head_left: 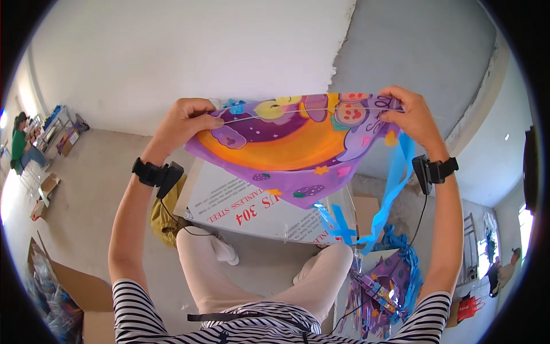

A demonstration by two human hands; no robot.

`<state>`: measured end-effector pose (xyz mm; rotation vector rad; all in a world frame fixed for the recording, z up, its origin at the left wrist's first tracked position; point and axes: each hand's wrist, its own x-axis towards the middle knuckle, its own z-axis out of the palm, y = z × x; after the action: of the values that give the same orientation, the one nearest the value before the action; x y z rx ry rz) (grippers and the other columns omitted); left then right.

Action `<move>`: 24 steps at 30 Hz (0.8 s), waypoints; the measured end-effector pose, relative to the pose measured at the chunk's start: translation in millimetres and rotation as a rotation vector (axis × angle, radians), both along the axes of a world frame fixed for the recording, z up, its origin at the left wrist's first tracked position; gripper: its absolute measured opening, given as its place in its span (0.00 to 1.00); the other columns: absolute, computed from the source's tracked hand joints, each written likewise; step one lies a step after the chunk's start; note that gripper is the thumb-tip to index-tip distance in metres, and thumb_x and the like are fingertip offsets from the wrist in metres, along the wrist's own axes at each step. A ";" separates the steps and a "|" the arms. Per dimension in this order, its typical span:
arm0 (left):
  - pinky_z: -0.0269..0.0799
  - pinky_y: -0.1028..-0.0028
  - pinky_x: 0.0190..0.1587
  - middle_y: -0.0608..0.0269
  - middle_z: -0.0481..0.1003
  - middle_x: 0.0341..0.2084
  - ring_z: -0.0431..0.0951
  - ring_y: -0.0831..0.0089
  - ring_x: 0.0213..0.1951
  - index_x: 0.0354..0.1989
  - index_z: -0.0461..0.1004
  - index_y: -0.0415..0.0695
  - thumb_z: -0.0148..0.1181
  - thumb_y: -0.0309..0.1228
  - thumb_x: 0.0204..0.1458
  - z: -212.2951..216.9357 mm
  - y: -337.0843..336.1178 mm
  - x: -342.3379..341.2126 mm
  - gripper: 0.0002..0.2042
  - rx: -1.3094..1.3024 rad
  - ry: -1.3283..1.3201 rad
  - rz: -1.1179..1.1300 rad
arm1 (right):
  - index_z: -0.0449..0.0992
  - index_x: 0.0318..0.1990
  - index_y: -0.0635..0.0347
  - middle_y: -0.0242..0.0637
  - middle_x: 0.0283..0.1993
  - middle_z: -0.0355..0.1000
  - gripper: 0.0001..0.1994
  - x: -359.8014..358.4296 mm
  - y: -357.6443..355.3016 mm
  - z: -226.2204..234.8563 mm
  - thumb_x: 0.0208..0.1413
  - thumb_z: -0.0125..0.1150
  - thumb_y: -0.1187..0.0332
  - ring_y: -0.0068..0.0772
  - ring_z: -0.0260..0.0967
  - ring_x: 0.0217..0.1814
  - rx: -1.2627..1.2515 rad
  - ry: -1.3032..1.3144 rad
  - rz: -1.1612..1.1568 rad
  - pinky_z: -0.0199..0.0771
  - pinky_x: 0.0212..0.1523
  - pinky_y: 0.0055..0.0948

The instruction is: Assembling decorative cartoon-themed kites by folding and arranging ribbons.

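Note:
A purple, cartoon-printed kite (298,155) hangs stretched between my hands, its lower corner pointing down. My left hand (192,119) pinches its upper left edge between thumb and fingers. At the upper right corner, my right hand (408,112) grips the edge the same way. A thin pale line, a string or a rod, runs from hand to hand across the kite. Long blue ribbons (395,183) dangle below the right side. Beneath the kite stands a white box (229,200) with red print, partly covered by it.
More purple printed pieces (381,281) with blue ribbons and clear wrappers lie by my right knee. An olive cloth (166,221) sits beside the white box. At lower left is a cardboard box (86,286) of plastic packs. Other people (23,146) sit far left and far right.

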<state>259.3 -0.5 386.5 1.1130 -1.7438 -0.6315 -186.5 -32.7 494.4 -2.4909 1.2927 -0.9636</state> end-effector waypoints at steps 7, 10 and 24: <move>0.69 0.78 0.32 0.69 0.75 0.26 0.73 0.82 0.29 0.39 0.75 0.37 0.72 0.28 0.46 -26.5 -5.2 14.8 0.14 0.125 -0.022 -0.064 | 0.71 0.33 0.64 0.27 0.26 0.67 0.11 4.8 -21.8 -24.7 0.44 0.68 0.78 0.18 0.63 0.30 0.017 0.007 -0.044 0.66 0.33 0.22; 0.72 0.73 0.41 0.66 0.77 0.33 0.75 0.76 0.34 0.44 0.74 0.39 0.73 0.25 0.41 -32.6 -6.6 13.3 0.20 -0.169 -0.228 0.030 | 0.70 0.31 0.64 0.28 0.23 0.64 0.11 1.6 -27.9 -28.9 0.44 0.69 0.76 0.19 0.61 0.26 0.014 0.017 -0.016 0.64 0.30 0.24; 0.71 0.64 0.33 0.56 0.77 0.29 0.78 0.58 0.32 0.35 0.76 0.41 0.73 0.31 0.40 -37.0 -5.7 -82.2 0.15 -0.297 -0.370 -0.018 | 0.72 0.30 0.66 0.31 0.21 0.68 0.10 57.3 -16.1 -39.9 0.44 0.70 0.74 0.19 0.64 0.26 0.112 0.248 0.014 0.65 0.28 0.25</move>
<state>177.1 -6.2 349.5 1.0496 -2.0821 -0.1690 -129.2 -48.8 454.6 -2.5898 1.3535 -0.5739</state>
